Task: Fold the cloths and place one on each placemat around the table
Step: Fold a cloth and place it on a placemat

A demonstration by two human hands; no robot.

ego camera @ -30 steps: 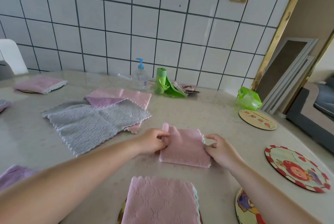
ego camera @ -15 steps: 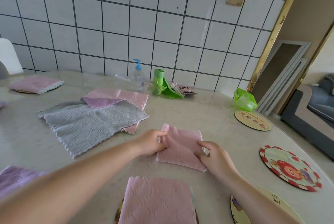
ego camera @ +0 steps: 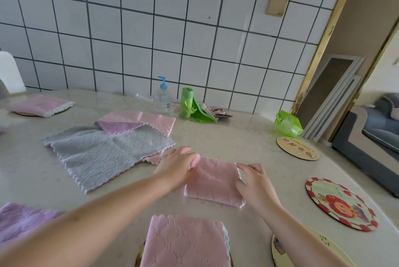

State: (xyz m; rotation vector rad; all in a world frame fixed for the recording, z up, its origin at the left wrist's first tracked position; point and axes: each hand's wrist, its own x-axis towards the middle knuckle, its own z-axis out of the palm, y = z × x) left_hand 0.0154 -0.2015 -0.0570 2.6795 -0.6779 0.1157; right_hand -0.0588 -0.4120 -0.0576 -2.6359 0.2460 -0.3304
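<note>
A small folded pink cloth (ego camera: 214, 180) lies on the table (ego camera: 237, 137) in front of me. My left hand (ego camera: 177, 169) grips its left edge, fingers curled over the top left corner. My right hand (ego camera: 254, 182) holds its right edge. Another folded pink cloth (ego camera: 185, 243) sits on a placemat at the near edge. An unfolded grey cloth (ego camera: 103, 152) and a pink cloth (ego camera: 140, 122) lie spread to the left. Bare round placemats lie at the right: a red-rimmed one (ego camera: 341, 204), a tan one (ego camera: 298, 148) and a yellow one (ego camera: 302, 251).
A folded pink cloth (ego camera: 41, 105) rests on a placemat at the far left, and a purple cloth (ego camera: 21, 221) at the near left. Against the tiled wall stand a pump bottle (ego camera: 163, 98), a green bag roll (ego camera: 187, 105) and a green plastic bag (ego camera: 288, 124).
My right hand has shifted from the cloth's lower right corner up along its right edge. The left hand stays on the left edge. The camera has tilted slightly.
</note>
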